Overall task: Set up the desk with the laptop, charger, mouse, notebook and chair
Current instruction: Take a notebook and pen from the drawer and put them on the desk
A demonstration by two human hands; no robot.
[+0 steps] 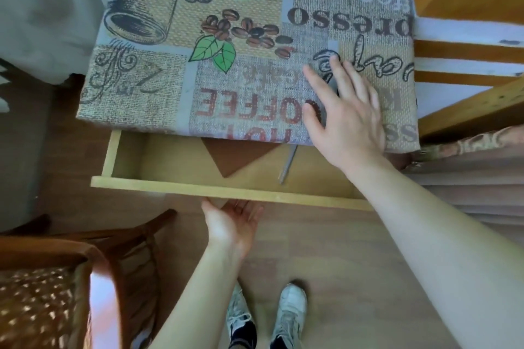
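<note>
Head view. The desk [158,88] is covered by a coffee-print cloth [241,37] whose near edge overhangs the front. Below that edge a pale wooden drawer [226,191] stands pulled out, its front rail running across the frame. Inside the drawer lie a brown flat piece [232,156], partly under the cloth edge, and a slim metal-looking item [287,163]; what that item is cannot be told. The rest of the drawer floor is bare.

Clearances: the chair [93,263], with a dark wood frame and patterned seat, stands at lower left, apart from the drawer front. Wooden shelving [465,65] closes off the right side of the desk. A light curtain [42,8] hangs at upper left. Wood floor [326,249] lies open in front of the drawer, where two white shoes [292,312] stand.

Grip: the right hand [346,113] lies flat, fingers spread, palm down on the cloth at the near right desk edge, gripping nothing. The left hand [232,224] is palm up, fingers loosely open, fingertips under the drawer's front rail; whether they press it cannot be told.
</note>
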